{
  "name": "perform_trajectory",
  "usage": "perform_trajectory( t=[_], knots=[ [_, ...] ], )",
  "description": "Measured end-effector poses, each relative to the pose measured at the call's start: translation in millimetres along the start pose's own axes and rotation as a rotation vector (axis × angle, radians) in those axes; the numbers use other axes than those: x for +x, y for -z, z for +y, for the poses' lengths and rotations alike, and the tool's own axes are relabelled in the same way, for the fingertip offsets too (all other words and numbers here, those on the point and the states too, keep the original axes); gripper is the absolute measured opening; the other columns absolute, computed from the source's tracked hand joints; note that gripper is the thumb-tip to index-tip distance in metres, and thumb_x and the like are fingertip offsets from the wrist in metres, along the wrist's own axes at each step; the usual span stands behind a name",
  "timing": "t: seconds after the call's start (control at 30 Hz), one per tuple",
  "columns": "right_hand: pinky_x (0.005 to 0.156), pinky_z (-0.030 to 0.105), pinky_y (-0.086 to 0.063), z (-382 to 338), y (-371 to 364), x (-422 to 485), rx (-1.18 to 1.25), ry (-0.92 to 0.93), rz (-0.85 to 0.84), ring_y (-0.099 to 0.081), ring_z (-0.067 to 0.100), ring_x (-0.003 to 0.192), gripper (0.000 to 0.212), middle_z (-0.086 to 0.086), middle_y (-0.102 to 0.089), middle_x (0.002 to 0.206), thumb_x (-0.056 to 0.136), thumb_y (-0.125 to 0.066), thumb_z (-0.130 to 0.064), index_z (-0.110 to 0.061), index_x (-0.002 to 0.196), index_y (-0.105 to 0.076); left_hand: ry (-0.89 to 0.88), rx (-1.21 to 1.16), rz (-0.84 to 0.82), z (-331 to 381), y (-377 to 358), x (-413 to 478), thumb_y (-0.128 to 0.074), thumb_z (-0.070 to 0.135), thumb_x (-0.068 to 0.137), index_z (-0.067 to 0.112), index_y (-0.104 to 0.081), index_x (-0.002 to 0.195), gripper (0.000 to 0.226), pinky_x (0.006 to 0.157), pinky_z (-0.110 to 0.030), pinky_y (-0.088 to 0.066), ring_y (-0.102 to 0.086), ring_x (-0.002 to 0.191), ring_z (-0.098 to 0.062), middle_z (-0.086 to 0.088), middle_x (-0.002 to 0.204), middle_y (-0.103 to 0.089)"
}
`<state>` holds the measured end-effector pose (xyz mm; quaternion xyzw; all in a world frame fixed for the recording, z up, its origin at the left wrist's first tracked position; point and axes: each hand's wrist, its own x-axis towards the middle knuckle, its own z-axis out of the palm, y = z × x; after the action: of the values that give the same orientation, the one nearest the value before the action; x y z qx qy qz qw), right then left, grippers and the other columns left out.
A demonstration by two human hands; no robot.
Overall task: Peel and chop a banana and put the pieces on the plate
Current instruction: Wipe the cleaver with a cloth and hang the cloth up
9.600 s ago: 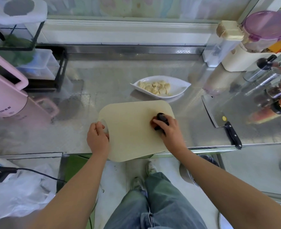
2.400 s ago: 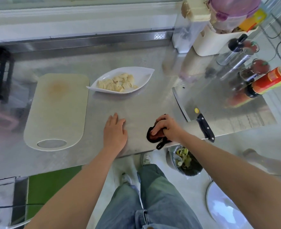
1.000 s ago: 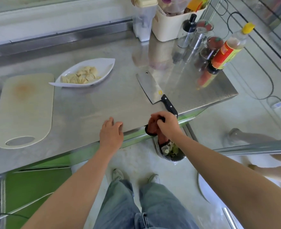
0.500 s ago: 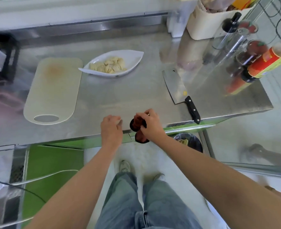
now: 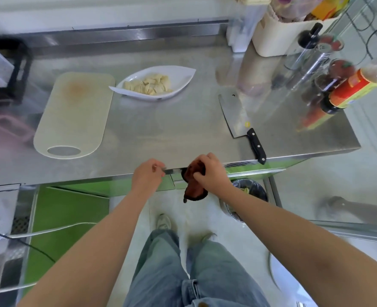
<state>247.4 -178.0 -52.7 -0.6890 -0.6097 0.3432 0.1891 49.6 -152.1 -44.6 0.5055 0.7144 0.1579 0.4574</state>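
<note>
R hand fingers curled round red cloth at counter front edge. L hand fingers curled just beside, can't tell if pinching anything. Banana pieces on plate.

Steel table against white wall. Green panel under the table, pale floor, dark bin below. Bright even light, glare on steel.

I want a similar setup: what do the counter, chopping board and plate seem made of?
The counter looks like brushed stainless steel: grey, and it mirrors the bottles. The chopping board seems to be matte cream plastic, stained orange. The plate is glossy white, ceramic or melamine; I cannot tell which.
</note>
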Motion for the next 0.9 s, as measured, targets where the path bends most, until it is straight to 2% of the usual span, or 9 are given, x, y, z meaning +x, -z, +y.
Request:
perform_trajectory(
  t=[0.23,0.33,0.4,0.47,0.57,0.63,0.7,0.8,0.9],
  knots=[
    [0.080,0.031,-0.044,35.9,47.3,-7.1,0.069,-0.214,0.378,-0.048,0.020,0.096,0.032,0.008,-0.046,0.116,0.081,-0.059,-0.007,-0.010,0.112,-0.057,-0.154,0.282,-0.010,13.8,-29.7,-14.9,-0.042,0.009,0.091,0.021,-0.064,0.109,0.031,0.082,-0.027,-0.043,-0.060,0.102,-0.021,0.000,0.110,-0.065],
    [0.092,0.033,-0.044,44.6,46.8,-8.0,0.023,-0.253,0.230,-0.050,0.028,0.108,0.039,0.012,-0.046,0.123,0.083,-0.056,-0.003,-0.010,0.122,-0.057,-0.191,0.291,-0.029,14.2,-39.7,-17.5,-0.043,0.007,0.090,0.018,-0.061,0.119,0.036,0.086,-0.028,-0.043,-0.059,0.104,-0.022,-0.006,0.121,-0.059],
    [0.085,0.029,-0.045,46.5,43.5,-12.9,0.053,-0.244,0.102,-0.053,0.026,0.102,0.037,0.012,-0.053,0.118,0.082,-0.058,-0.005,-0.010,0.119,-0.061,-0.179,0.282,-0.024,15.1,-44.0,-20.0,-0.042,0.008,0.091,0.018,-0.062,0.118,0.035,0.084,-0.028,-0.044,-0.060,0.102,-0.022,-0.005,0.120,-0.060],
    [0.076,0.029,-0.048,40.1,48.4,-17.5,0.224,-0.267,0.109,-0.059,0.022,0.090,0.028,0.007,-0.064,0.101,0.080,-0.060,-0.007,-0.011,0.107,-0.064,-0.118,0.296,-0.027,22.1,-48.0,-25.3,-0.041,0.011,0.093,0.015,-0.064,0.111,0.030,0.083,-0.030,-0.049,-0.062,0.096,-0.025,-0.004,0.107,-0.065],
    [0.082,0.037,-0.050,29.6,61.1,-17.1,0.669,-0.392,0.238,-0.058,0.022,0.090,0.019,0.003,-0.061,0.091,0.082,-0.059,-0.005,-0.013,0.099,-0.056,0.199,-0.088,-0.216,36.1,-51.8,-39.9,-0.047,0.027,0.096,0.001,-0.063,0.096,0.031,0.068,-0.033,-0.052,-0.062,0.067,-0.029,-0.014,0.079,-0.068],
    [0.089,0.046,-0.050,24.1,67.4,-14.5,0.978,-0.448,0.287,-0.057,0.026,0.095,0.018,0.008,-0.059,0.095,0.083,-0.058,-0.002,-0.013,0.097,-0.052,0.363,-0.274,-0.514,49.1,-50.8,-53.2,-0.039,0.053,0.097,-0.001,-0.061,0.104,0.058,0.065,-0.033,-0.055,-0.066,0.071,-0.031,-0.023,0.091,-0.070],
    [0.084,0.048,-0.051,18.5,69.4,-12.0,1.119,-0.430,0.270,-0.058,0.029,0.094,0.019,0.013,-0.059,0.098,0.084,-0.058,-0.001,-0.009,0.101,-0.052,0.387,-0.488,-0.683,60.6,-56.1,-58.7,-0.033,0.066,0.092,0.002,-0.054,0.115,0.070,0.072,-0.041,-0.057,-0.067,0.091,-0.038,-0.028,0.112,-0.064],
    [0.074,0.034,-0.052,4.4,68.3,-13.4,1.105,-0.353,0.124,-0.060,0.022,0.089,0.021,0.010,-0.063,0.096,0.087,-0.056,-0.003,-0.008,0.108,-0.058,0.289,-0.789,-0.567,80.8,-66.3,-53.5,-0.037,0.063,0.092,0.009,-0.050,0.125,0.065,0.083,-0.051,-0.054,-0.065,0.104,-0.035,-0.019,0.126,-0.059],
    [0.084,0.032,-0.051,-5.6,62.1,-13.8,0.851,-0.295,-0.032,-0.062,0.017,0.091,0.021,0.008,-0.067,0.099,0.092,-0.052,-0.010,-0.014,0.108,-0.064,0.224,-0.861,-0.548,98.9,-65.1,-46.3,-0.037,0.057,0.096,0.023,-0.064,0.111,0.046,0.086,-0.059,-0.051,-0.063,0.107,-0.026,-0.007,0.117,-0.066]
  ],
)
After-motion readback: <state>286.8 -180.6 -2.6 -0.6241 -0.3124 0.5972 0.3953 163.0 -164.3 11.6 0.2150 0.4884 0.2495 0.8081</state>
